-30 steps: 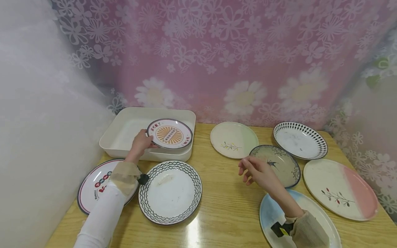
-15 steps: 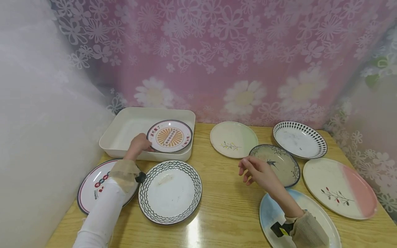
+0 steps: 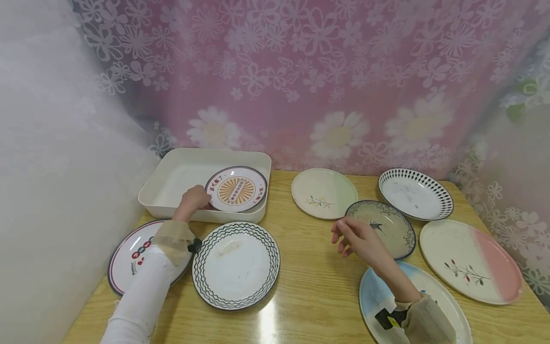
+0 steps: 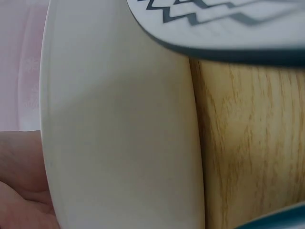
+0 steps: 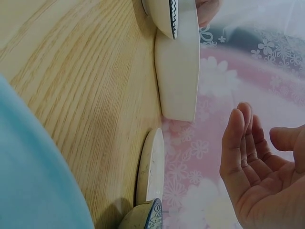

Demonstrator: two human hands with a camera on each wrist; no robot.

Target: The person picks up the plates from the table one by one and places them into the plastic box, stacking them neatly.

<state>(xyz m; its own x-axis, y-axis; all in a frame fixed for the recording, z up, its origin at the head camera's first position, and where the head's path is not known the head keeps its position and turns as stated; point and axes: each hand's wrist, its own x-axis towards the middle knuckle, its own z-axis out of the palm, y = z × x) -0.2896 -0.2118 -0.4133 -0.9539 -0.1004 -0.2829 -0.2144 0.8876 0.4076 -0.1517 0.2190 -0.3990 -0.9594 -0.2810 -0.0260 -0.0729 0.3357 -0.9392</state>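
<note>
A small white plate (image 3: 236, 189) with an orange sunburst and red characters lies tilted inside the right part of a cream rectangular basin (image 3: 165, 210). My left hand (image 3: 194, 198) reaches over the basin's front wall and grips the plate's left edge; its fingertips are largely hidden. In the left wrist view, part of that hand (image 4: 24, 181) shows behind the basin wall (image 4: 124, 143). My right hand (image 3: 360, 239) holds nothing and hovers over the table by a beige bowl-like dish (image 3: 393, 227). In the right wrist view, the right hand's fingers (image 5: 233, 148) are loosely bent.
A zigzag-rimmed plate (image 3: 236, 267) and a red-lettered plate (image 3: 124, 258) lie before the basin. To the right are a green-edged plate (image 3: 322, 191), a diamond-rimmed dish (image 3: 414, 193), a pink-edged plate (image 3: 464, 258) and a blue-edged plate (image 3: 374, 291). A floral curtain (image 3: 301, 95) hangs behind.
The left hand has lowered the sunburst plate slightly into the basin and turned it a little. The plate has then shifted slightly right. The right hand has stayed nearly still.
</note>
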